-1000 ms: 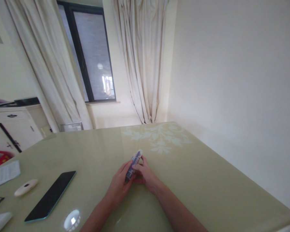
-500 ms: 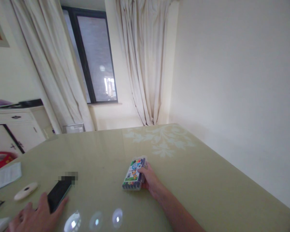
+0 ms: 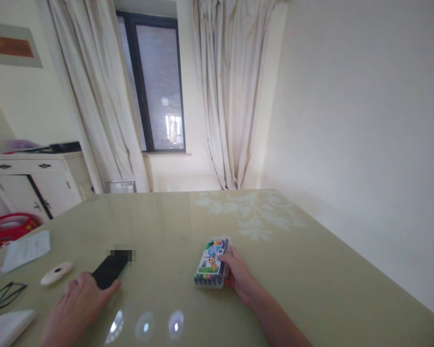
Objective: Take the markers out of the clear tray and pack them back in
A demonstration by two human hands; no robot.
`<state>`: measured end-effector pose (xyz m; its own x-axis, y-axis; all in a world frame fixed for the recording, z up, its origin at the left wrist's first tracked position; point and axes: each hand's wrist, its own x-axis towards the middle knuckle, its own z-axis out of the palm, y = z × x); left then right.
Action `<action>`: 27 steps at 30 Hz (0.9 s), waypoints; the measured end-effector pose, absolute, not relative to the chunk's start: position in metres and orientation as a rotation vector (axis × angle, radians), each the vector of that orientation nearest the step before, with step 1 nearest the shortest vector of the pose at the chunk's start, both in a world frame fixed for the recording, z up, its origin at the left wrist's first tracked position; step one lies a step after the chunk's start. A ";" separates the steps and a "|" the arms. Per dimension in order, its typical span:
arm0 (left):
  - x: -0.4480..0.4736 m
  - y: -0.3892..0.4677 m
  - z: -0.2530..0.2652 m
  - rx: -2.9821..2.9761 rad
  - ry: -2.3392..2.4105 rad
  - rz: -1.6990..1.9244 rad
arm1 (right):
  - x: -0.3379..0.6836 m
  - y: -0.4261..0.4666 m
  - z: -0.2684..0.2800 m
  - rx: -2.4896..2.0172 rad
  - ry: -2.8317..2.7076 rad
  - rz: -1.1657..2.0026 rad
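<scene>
My right hand (image 3: 240, 275) grips a clear plastic case of crayons (image 3: 211, 264) by its right side, thumb on top. A cartoon label covers the front of the case, and coloured tips show at both ends. On the left, my left hand (image 3: 81, 303) is wrapped over the near end of a black smartphone (image 3: 110, 271). Its thumb lies along the phone's right edge, while the other fingers are partly hidden on the far side. Part of the phone's far end is blurred by blocks.
Left of the phone lie a white oval object (image 3: 57, 273), a face mask (image 3: 28, 249), black-framed glasses (image 3: 7, 298) and a white flat object (image 3: 9, 327). A red basket-like item (image 3: 12, 230) stands beyond the table's left edge. A wall (image 3: 365, 144) borders the table (image 3: 304, 274) on the right.
The view has swung a little left, so everything sits further right. My left hand has reached forward and closed over the phone's near end. The crayon case stays in my right hand.
</scene>
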<state>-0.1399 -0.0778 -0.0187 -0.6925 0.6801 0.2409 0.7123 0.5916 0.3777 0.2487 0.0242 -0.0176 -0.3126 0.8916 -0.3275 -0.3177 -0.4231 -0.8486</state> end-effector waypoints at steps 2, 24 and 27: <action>-0.129 -0.077 -0.015 -1.231 -2.780 -0.587 | 0.249 0.023 -0.016 -1.037 -0.852 1.858; -0.063 -0.103 0.047 -0.922 -2.532 -0.992 | 0.253 0.019 -0.005 -1.089 -0.837 1.869; -0.062 -0.106 0.047 -0.927 -2.520 -1.056 | 0.254 0.018 -0.005 -1.080 -0.848 1.871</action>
